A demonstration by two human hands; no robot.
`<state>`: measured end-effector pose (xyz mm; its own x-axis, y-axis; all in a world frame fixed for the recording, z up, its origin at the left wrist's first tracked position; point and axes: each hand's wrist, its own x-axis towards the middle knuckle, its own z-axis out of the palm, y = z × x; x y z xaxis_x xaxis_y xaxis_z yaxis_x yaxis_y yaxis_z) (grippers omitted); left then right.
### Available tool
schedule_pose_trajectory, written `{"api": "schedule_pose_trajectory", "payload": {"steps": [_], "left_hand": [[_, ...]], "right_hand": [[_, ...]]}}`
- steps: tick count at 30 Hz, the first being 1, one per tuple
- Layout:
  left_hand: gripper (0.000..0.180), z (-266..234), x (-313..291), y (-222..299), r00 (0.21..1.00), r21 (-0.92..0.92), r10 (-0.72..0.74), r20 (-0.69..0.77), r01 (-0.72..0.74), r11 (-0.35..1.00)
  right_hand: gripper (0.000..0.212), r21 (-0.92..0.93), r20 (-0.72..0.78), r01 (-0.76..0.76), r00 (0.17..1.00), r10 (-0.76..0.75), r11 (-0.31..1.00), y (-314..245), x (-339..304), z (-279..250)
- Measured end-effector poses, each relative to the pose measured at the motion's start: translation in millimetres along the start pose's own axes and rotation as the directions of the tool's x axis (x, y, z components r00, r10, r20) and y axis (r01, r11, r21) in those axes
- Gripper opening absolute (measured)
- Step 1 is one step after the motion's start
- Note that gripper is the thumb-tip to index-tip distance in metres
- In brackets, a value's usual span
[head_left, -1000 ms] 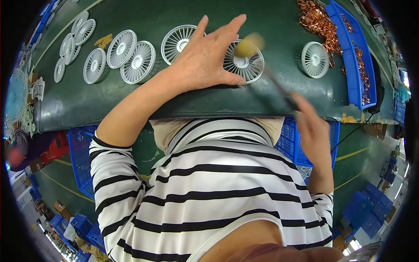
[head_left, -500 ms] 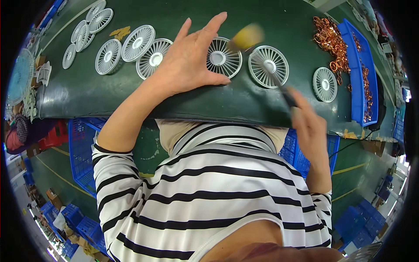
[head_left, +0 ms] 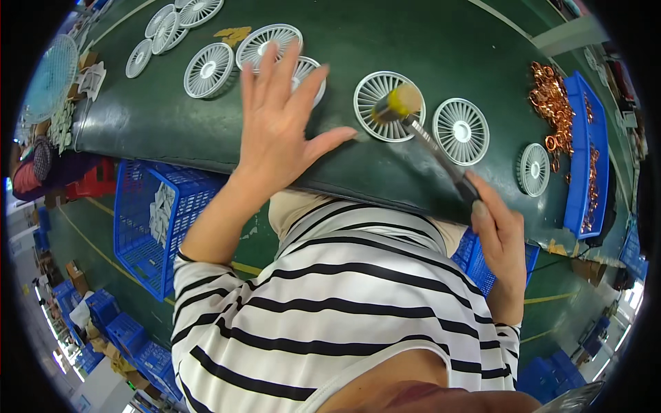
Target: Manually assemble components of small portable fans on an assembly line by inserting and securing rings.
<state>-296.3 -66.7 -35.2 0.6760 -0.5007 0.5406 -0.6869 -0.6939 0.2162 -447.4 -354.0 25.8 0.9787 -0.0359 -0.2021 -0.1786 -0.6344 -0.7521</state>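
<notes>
My right hand [head_left: 501,230] grips the dark handle of a mallet [head_left: 401,103] with a yellowish head. The head is over a white spoked disc [head_left: 366,110]; whether it touches the disc is unclear. My left hand [head_left: 275,134] is open with spread fingers, its thumb pointing toward that disc. Its fingertips cover parts of two overlapping discs, a farther one [head_left: 288,34] and a nearer one [head_left: 313,67]. Between the mallet handle and the right side lies another white disc [head_left: 475,141].
A smaller disc [head_left: 534,170] lies at the right, near a heap of copper-coloured rings [head_left: 551,100] and a blue tray [head_left: 577,172]. More discs [head_left: 208,70] are at the left on the green table [head_left: 158,117]. A blue crate [head_left: 172,255] stands below the table edge.
My left hand has moved away from the disc it was around, and its fingers now spread farther. The mallet head has come over that disc. The whole view has shifted and turned slightly.
</notes>
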Motion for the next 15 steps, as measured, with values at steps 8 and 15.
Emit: {"api": "schedule_pose_trajectory", "payload": {"steps": [8, 15], "left_hand": [[0.034, -0.2, -37.1, 16.4, 0.979, -0.229, -0.203, 0.004, 0.198, 0.953], [0.040, 14.4, -25.1, 26.7, 0.978, -0.375, -0.208, -0.015, 0.187, 0.908]], "right_hand": [[0.031, -0.114, -0.068, -0.043, 0.997, 0.036, 0.993, 15.7, 21.9, 13.3], [0.034, 0.168, -0.149, 0.078, 0.987, -0.053, 0.983, -14.8, 18.3, 1.1]]}}
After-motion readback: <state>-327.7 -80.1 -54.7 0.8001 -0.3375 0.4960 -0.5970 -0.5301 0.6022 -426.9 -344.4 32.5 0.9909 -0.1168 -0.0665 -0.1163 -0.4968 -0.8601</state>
